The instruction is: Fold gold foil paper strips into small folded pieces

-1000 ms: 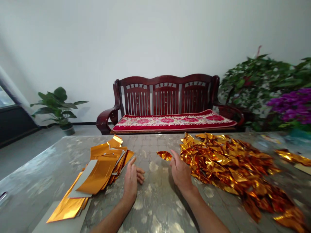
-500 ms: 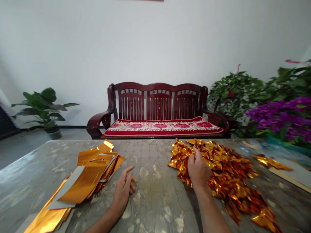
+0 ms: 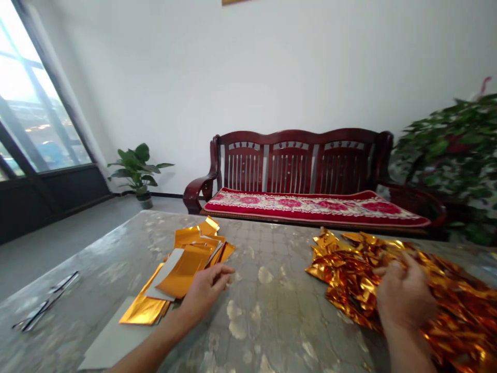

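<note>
My left hand (image 3: pixel 207 287) is beside a loose stack of gold foil paper sheets (image 3: pixel 186 272), its fingers pointing right and partly apart. I see nothing held in it. Some sheets in the stack show a grey-white back. My right hand (image 3: pixel 406 295) is over a heap of folded, crumpled gold foil pieces (image 3: pixel 349 274), with its fingers spread among them. Its fingertips are slightly blurred, and no piece shows in its grasp.
A grey sheet (image 3: pixel 116 336) lies under the near end of the stack. Farther left on the patterned table (image 3: pixel 256 311) is a thin dark and silver object (image 3: pixel 48 300). A wooden bench (image 3: pixel 295 171) and potted plants (image 3: pixel 140 168) stand beyond.
The view has swung left, bringing in a window and the thin object. My left hand has come closer to the sheet stack. My right hand stays over the foil heap, with its fingers more spread.
</note>
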`<action>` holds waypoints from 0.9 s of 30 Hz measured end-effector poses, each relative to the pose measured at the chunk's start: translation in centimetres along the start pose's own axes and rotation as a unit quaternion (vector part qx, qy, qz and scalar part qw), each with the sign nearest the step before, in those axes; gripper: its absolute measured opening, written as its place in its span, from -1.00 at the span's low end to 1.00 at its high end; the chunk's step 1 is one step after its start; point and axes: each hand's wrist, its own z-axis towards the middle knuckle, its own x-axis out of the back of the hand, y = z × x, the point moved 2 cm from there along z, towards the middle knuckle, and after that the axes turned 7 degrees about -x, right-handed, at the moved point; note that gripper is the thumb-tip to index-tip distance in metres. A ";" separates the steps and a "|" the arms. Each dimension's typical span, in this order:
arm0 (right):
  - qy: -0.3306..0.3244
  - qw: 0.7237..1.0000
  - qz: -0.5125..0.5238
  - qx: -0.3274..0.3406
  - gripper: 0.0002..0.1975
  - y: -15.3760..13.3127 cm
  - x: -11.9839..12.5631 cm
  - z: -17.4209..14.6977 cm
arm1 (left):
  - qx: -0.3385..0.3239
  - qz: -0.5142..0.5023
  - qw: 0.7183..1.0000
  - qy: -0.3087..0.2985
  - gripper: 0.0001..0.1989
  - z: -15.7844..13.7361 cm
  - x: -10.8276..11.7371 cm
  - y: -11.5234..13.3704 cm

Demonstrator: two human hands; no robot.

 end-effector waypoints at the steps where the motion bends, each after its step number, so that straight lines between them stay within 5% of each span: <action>1: 0.000 1.000 0.019 0.017 -0.46 -0.3 -0.3 -0.4 | -0.004 0.054 0.998 0.020 -0.78 0.3 1.5 -0.2; 4: -0.043 0.991 0.076 0.098 -0.48 -1.2 -1.7 -2.3 | 0.023 0.245 0.968 0.046 -0.80 1.5 5.3 -1.7; 8: -0.154 0.970 0.078 0.173 -0.51 -2.0 -4.5 -5.9 | 0.101 0.427 0.899 -0.015 -0.71 2.9 7.3 -4.7; 14: -0.283 0.926 0.065 0.239 -0.55 -1.7 -7.3 -10.1 | 0.151 0.454 0.878 -0.020 -0.71 3.1 7.2 -7.4; 27: -0.324 0.895 0.044 0.305 -0.58 0.1 -8.9 -13.3 | 0.156 0.434 0.887 0.010 -0.90 2.1 6.5 -6.9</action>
